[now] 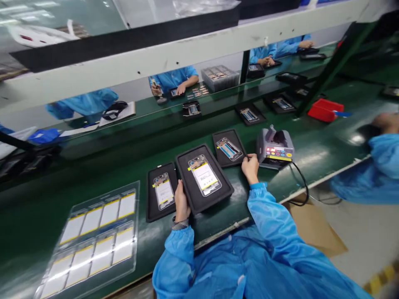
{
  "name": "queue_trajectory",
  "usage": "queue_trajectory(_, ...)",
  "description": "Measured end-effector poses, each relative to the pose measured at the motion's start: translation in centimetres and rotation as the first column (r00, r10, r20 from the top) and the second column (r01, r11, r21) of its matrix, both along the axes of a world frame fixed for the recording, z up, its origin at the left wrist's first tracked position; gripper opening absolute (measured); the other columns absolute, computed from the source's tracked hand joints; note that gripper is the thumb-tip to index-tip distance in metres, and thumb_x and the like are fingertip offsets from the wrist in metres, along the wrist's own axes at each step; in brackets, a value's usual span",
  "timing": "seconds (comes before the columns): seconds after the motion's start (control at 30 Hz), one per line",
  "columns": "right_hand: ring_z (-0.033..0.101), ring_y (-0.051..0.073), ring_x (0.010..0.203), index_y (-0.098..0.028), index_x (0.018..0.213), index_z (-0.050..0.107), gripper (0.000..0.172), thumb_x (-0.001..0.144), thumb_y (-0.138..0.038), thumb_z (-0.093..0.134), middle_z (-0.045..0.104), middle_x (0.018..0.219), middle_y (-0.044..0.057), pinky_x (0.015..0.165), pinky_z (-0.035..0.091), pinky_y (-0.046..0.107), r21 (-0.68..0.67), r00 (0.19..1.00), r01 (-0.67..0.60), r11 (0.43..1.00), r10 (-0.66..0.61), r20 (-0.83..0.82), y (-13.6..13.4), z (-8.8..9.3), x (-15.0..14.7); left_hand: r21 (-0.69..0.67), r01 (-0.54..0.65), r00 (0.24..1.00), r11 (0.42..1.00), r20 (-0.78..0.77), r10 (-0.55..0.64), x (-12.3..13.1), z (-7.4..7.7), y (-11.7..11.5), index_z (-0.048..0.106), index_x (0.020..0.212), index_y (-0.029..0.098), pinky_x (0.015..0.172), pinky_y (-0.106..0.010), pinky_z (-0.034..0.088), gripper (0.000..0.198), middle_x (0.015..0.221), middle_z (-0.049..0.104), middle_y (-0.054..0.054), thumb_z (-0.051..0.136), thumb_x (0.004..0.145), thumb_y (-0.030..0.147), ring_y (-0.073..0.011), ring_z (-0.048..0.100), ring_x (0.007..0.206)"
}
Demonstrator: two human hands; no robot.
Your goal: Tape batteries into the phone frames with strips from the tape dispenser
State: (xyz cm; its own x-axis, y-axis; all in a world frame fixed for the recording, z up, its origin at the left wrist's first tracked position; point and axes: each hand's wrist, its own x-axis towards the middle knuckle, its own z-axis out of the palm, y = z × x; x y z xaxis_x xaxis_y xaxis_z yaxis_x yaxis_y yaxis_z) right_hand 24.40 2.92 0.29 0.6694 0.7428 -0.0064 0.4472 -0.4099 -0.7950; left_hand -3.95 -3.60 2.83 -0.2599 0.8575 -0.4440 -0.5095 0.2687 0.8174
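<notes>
Two bare hands, the left hand (182,203) and the right hand (250,168), lie well apart on the green assembly bench (56,182), with a wide black foam tray (183,176) between them. The left hand is the nearer one: it stands on edge in the gap between that tray and a narrow black tray (151,207) on its left, its fingers against the wide tray's side, though whether they grip it cannot be told. The wide tray sits tilted on the bench, its long axis running away from the body with the far end leaning left, and a phone panel (204,175) with a yellow-edged white label lies along that same axis at its middle. The right hand has its fingertips at the near corner of a third black tray (237,143) ahead of it, with no clear grip. Just beyond the right hand stands a grey bench device (276,147) with coloured keys and a black cable (304,182). Left of the left hand lies a clear blister tray (136,207) of yellow-edged labels. Farther right of the right hand sit a red plastic bin (324,112) and a co-worker's blue sleeve (378,178).
</notes>
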Motion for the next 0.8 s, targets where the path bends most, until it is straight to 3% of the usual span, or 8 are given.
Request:
queue_trajectory(0.1, 0.068, 0.030, 0.107, -0.011, 0.122, 0.064, 0.034, 0.097, -0.028, 0.049, 0.073, 0.113, 0.019, 0.096, 0.048, 0.038, 0.056, 0.999, -0.039, 0.998, 0.037, 0.030, -2.9, -0.5, -0.4, -0.019, -0.047, 0.995, 0.999, -0.094, 0.045, 0.2, 0.3, -0.2, 0.073, 0.121, 0.013, 0.113, -0.035, 0.050, 0.038, 0.124, 0.075, -0.011, 0.054, 0.105, 0.042, -0.0206, 0.071, 0.118)
queue_trajectory(0.23, 0.070, 0.029, 0.105, -0.012, 0.121, 0.068, 0.036, 0.097, -0.030, 0.048, 0.074, 0.114, 0.017, 0.095, 0.048, 0.037, 0.115, 0.997, -0.044, 0.992, 0.037, 0.061, -4.3, -0.5, -0.3, -0.033, -0.078, 0.986, 0.996, -0.149, 0.072, 0.3, 0.2, -0.9, 0.070, 0.128, 0.011, 0.112, -0.037, 0.051, 0.044, 0.122, 0.075, -0.013, 0.053, 0.104, 0.044, -0.0215, 0.071, 0.117)
queue_trajectory(0.4, 0.070, 0.024, 0.079, -0.017, 0.097, 0.073, 0.029, 0.094, -0.039, 0.054, 0.076, 0.087, 0.009, 0.081, 0.050, 0.033, 0.154, 0.997, -0.048, 0.987, 0.039, 0.064, -7.4, 0.0, 2.3, -0.023, -0.139, 0.965, 0.990, -0.227, 0.131, 0.0, -0.5, -1.9, 0.067, 0.133, 0.014, 0.113, -0.038, 0.051, 0.044, 0.121, 0.075, -0.012, 0.057, 0.103, 0.044, -0.0219, 0.069, 0.120)
queue_trajectory(0.53, 0.062, 0.020, 0.064, -0.018, 0.083, 0.067, 0.035, 0.095, -0.048, 0.052, 0.068, 0.072, 0.005, 0.069, 0.050, 0.031, 0.286, 0.982, 0.126, 0.950, -0.161, 0.099, -11.4, -0.3, 6.0, 0.003, -0.142, 0.952, 0.990, -0.275, 0.137, -0.1, -0.8, -2.1, 0.067, 0.131, 0.013, 0.116, -0.036, 0.046, 0.046, 0.122, 0.074, -0.012, 0.055, 0.103, 0.047, -0.0203, 0.065, 0.127)
queue_trajectory(0.6, 0.062, 0.019, 0.067, -0.017, 0.090, 0.065, 0.034, 0.095, -0.048, 0.053, 0.068, 0.079, 0.006, 0.068, 0.051, 0.031, 0.383, 0.956, 0.220, 0.897, -0.277, 0.098, -12.7, -0.5, 7.6, 0.031, -0.113, 0.946, 0.993, -0.301, 0.117, 0.0, -0.9, -2.2, 0.068, 0.129, 0.012, 0.115, -0.035, 0.047, 0.047, 0.119, 0.074, -0.012, 0.056, 0.101, 0.048, -0.0206, 0.065, 0.126)
queue_trajectory(0.67, 0.066, 0.020, 0.080, -0.015, 0.108, 0.063, 0.036, 0.093, -0.048, 0.058, 0.070, 0.099, 0.011, 0.072, 0.054, 0.032, 0.468, 0.947, 0.227, 0.854, -0.305, 0.098, -13.1, -0.6, 8.9, 0.059, -0.075, 0.938, 0.995, -0.335, 0.090, 0.2, -0.9, -2.2, 0.069, 0.125, 0.010, 0.111, -0.034, 0.050, 0.045, 0.114, 0.075, -0.012, 0.059, 0.100, 0.047, -0.0218, 0.067, 0.121)
queue_trajectory(0.8, 0.062, 0.027, 0.119, -0.016, 0.148, 0.041, 0.068, 0.094, -0.051, 0.062, 0.053, 0.142, 0.020, 0.092, 0.058, 0.042, 0.580, 0.955, -0.020, 0.814, -0.156, 0.252, -11.6, 0.4, 10.5, 0.086, -0.037, 0.899, 0.996, -0.433, 0.071, 0.4, -1.0, -2.4, 0.068, 0.116, 0.004, 0.103, -0.029, 0.053, 0.039, 0.108, 0.075, -0.014, 0.061, 0.097, 0.038, -0.0231, 0.067, 0.117)
